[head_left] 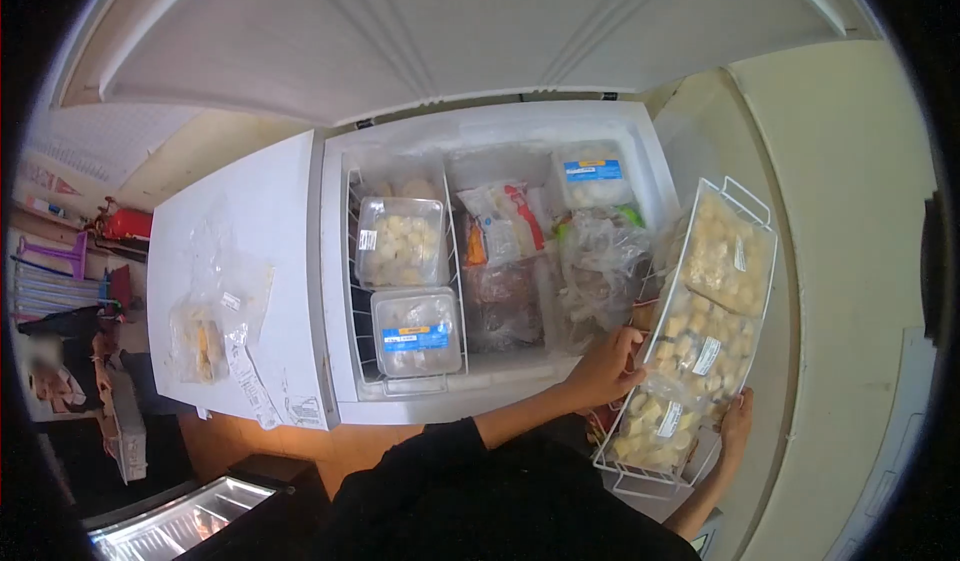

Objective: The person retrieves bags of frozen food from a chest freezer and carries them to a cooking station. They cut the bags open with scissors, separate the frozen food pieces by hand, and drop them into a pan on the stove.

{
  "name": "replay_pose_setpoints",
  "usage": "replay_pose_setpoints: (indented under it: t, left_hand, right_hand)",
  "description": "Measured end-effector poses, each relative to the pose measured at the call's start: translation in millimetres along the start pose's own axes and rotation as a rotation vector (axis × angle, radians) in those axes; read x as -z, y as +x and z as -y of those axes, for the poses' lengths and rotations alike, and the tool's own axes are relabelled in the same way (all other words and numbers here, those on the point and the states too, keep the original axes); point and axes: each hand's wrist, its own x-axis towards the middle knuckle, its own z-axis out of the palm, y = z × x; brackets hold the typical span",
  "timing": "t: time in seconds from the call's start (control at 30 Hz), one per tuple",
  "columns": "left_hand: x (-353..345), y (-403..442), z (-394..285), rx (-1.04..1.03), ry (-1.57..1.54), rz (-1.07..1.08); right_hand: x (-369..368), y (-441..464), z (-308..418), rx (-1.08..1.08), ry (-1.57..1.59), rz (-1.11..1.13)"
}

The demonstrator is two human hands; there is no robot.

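Observation:
My left hand [608,369] has its fingers curled over the near-left rim of a white wire freezer basket [677,261]. On the basket's opposite side, my right hand [737,423] grips the lower right edge; part of its grip is hidden behind the wire. The basket is tilted beside the freezer's right end. Inside it lie clear bags of pale yellow chunks [722,251] with white labels. Left of my hands is the open chest freezer [385,411], with a second wire basket [462,306] holding clear tubs [402,236] of pale pieces.
The freezer also holds a red-and-white bag [503,223], a blue-labelled tub [594,173] and crumpled plastic bags [600,251]. Its raised lid [480,31] stands behind. Plastic packaging [215,331] lies on the white surface [270,191] at left. A wall [850,211] borders the right side.

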Motion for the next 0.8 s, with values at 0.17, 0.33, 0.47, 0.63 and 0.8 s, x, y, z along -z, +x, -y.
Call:
replay_pose_setpoints:
  t: [0.17,0.33,0.47,0.63,0.8]
  left_hand:
    - [16.5,-43.1,12.4,0.015,-0.042,0.089]
    - [55.6,-81.5,44.2,0.011,0.034,0.111]
    - [106.2,-116.8,52.9,0.11,-0.061,-0.049]
    - [162.2,-160.2,81.5,0.143,0.149,-0.484]
    - [194.9,-214.0,100.2,0.258,0.661,-0.708]
  right_hand:
    - [13.5,38.6,-49.3,0.062,-0.337,0.077]
    - [9.0,20.6,-24.6,0.208,-0.584,-0.082]
    - [-32.4,-62.5,107.1,0.351,-0.615,-0.35]
    - [-124.9,-146.1,232.2,0.739,-0.031,-0.122]
    - [-266.9,-130.6,204.5,0.538,0.045,0.42]
